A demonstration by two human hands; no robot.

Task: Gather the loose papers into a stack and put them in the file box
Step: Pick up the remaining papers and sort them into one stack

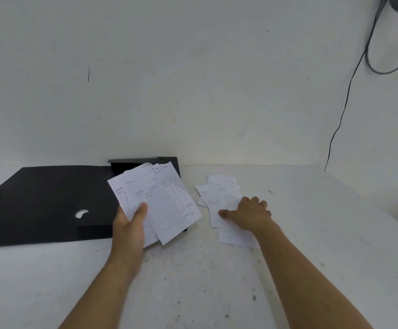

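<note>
My left hand [130, 224] grips a fanned bunch of white lined note sheets [162, 200], thumb on top, held just above the table in front of the black file box [46, 203]. The box lies open and flat at the left, its lid spread out and a finger hole showing. To the right, several more loose papers [219, 193] lie overlapping on the white table [193, 281]. My right hand [248, 213] rests palm down on these papers, with its fingers spread and partly curled over them.
A white wall stands right behind the table. A black cable [342, 110] hangs down the wall at the right and reaches the table's back edge. The table's right edge runs diagonally at the far right.
</note>
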